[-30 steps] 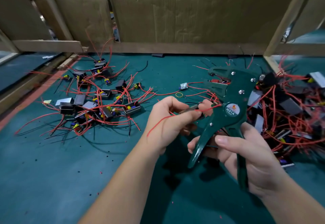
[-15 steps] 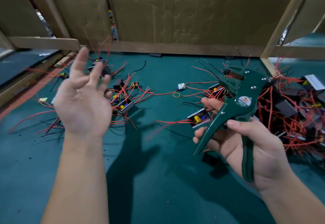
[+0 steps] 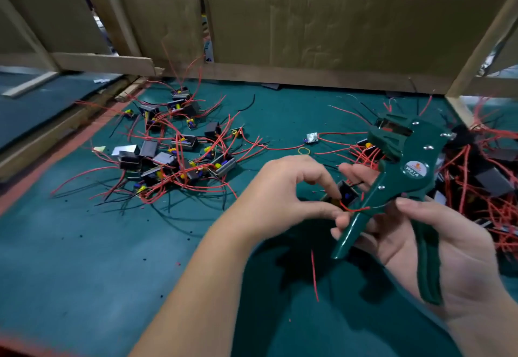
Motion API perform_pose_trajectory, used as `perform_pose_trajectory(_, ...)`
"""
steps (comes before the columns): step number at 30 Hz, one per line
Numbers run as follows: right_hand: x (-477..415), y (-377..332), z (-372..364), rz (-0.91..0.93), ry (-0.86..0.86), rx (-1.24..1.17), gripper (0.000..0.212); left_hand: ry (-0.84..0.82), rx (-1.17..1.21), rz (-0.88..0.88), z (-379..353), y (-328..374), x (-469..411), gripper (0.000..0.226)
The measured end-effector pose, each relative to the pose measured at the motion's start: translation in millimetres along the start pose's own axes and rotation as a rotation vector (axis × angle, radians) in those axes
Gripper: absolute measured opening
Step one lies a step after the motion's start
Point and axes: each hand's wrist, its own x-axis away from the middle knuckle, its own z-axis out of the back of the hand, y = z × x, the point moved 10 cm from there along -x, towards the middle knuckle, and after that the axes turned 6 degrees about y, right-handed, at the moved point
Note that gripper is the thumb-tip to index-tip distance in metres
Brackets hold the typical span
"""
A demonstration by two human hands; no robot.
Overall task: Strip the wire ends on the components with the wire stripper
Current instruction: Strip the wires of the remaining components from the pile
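Note:
My right hand (image 3: 437, 241) grips the handles of a dark green wire stripper (image 3: 403, 171), jaws up and tilted left. The fingertips of the same hand also pinch a small black component (image 3: 346, 195) with yellow and blue parts. My left hand (image 3: 286, 194) closes thumb and forefinger on that component's red wire (image 3: 354, 210), which loops across the stripper's left handle. Another red wire end (image 3: 314, 275) hangs below the hands.
A heap of components with red and black wires (image 3: 179, 157) lies on the green mat (image 3: 84, 244) at the left. A denser heap (image 3: 487, 182) sits at the right. Cardboard walls (image 3: 308, 20) and wooden rails (image 3: 103, 62) close the back. A yellow rubber band (image 3: 304, 150) lies mid-table.
My left hand, raised open over the left heap half a second ago, has come back to the middle and closed on the red wire of a component held against the stripper.

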Motion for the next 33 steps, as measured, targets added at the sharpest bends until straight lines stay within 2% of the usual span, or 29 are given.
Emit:
perform_pose_trajectory(5, 0.6, 1.7, -5.0, -0.023, -0.059, -0.008, 0.083, 0.095, -0.010, -0.064, 2.6, 7.0, -0.8, 0.012)
perform_pose_trajectory(8, 1.1, 2.5, -4.7, -0.044, -0.068, -0.030, 0.082, 0.137, 0.071, -0.051, 3.5, 5.2, 0.0, 0.008)
perform_pose_trajectory(12, -0.1, 1.5, -6.7, -0.052, -0.084, -0.040, 0.086, 0.114, 0.235, 0.170, -5.1, -13.0, 1.1, 0.015)
perform_pose_trajectory(16, 3.9, 5.9, -23.9, -0.124, -0.226, -0.224, 0.076, 0.052, 0.379, 0.310, -25.5, -23.7, 4.3, 0.023)
perform_pose_trajectory(21, 2.9, 2.8, -15.3, -0.057, -0.155, -0.016, 0.074, 0.076, 0.677, 0.394, -27.8, -27.4, 5.4, 0.016)
perform_pose_trajectory(26, 2.1, -10.0, -5.2, 0.068, -0.061, 0.106, 0.066, 0.063, 0.666, 0.495, -26.5, -39.3, 9.1, 0.009)
perform_pose_trajectory(28, 1.8, -17.9, -2.0, 0.105, -0.027, 0.113, 0.070, 0.078, 0.610, 0.505, -20.4, -43.1, 9.9, 0.013)
perform_pose_trajectory(30, 0.8, -25.1, 2.7, 0.123, 0.010, 0.110, 0.085, 0.102, 0.580, 0.510, -14.1, -45.8, 10.5, 0.014)
perform_pose_trajectory(33, 0.9, -29.3, 6.2, 0.131, 0.023, 0.101, 0.101, 0.137, 0.629, 0.544, -10.2, -48.1, 11.1, 0.016)
